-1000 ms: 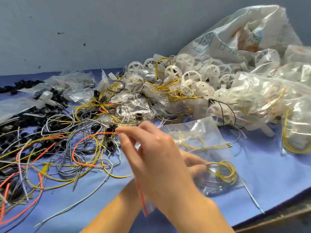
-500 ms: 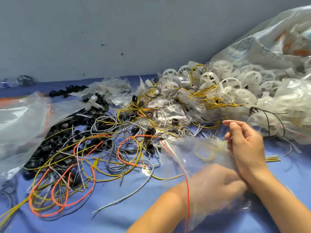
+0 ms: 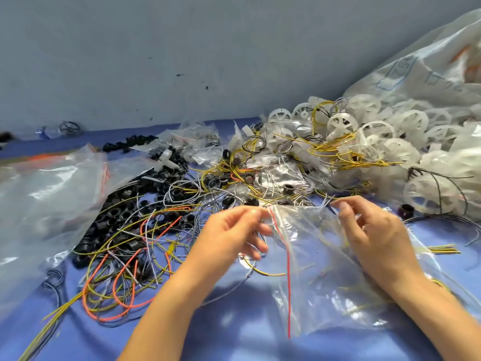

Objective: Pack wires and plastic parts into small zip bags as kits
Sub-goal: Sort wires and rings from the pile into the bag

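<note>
Holding a clear zip bag [image 3: 325, 277] by its mouth, lower right of centre.
Left hand [image 3: 234, 235] pinches the red-striped corner, right hand [image 3: 377, 235] pinches the opposite edge, fingers curled; crinkly film, thin looped wires [image 3: 125, 277] left, white spoked wheels [image 3: 374, 131] upper right.

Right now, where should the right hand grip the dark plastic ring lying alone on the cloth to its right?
Probably pinch the dark ring across its outer wall, from above and the near side: its hole seems to face up, bagged white wheels crowd behind it, and blue cloth lies in front.

clear sack [image 3: 426, 82], blue handwriting, perhaps "52" boxed, rest unreadable
</note>
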### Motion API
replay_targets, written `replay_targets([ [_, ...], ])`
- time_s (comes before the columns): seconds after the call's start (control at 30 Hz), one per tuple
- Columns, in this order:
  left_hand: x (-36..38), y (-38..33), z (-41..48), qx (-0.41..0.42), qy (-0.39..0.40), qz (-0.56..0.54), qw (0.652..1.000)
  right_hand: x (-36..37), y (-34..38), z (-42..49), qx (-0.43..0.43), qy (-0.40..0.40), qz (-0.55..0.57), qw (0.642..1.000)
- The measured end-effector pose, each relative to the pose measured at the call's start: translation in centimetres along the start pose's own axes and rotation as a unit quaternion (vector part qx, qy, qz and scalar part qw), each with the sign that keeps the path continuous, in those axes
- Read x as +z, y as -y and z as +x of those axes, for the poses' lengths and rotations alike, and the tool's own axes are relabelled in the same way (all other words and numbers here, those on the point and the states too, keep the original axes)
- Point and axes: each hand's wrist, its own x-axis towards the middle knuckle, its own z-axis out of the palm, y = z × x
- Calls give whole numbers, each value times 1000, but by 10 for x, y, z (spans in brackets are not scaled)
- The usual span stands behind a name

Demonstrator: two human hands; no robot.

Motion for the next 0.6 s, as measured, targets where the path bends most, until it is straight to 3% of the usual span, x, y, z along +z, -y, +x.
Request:
replay_targets([
  [0.1,-16,9,8,46,-171,184,967,6,13,2,-49,32,23,998],
  [0.17,-19,16,13,72,-207,274,936,11,21,4,-82,63,44,994],
  [0.27,-18,20,21,91,-218,317,919,20,28,4,-80,135,51,986],
  [0.37,-13,22,32,99,-212,360,903,31,27,1,-86,185,-22,979],
  [0.5,-11,16,56,101,-198,406,886,36,27,1,-89,170,-60,980],
  [0.6,-20,4,92,67,-198,492,845,36,26,1,-89,165,-66,980],
])
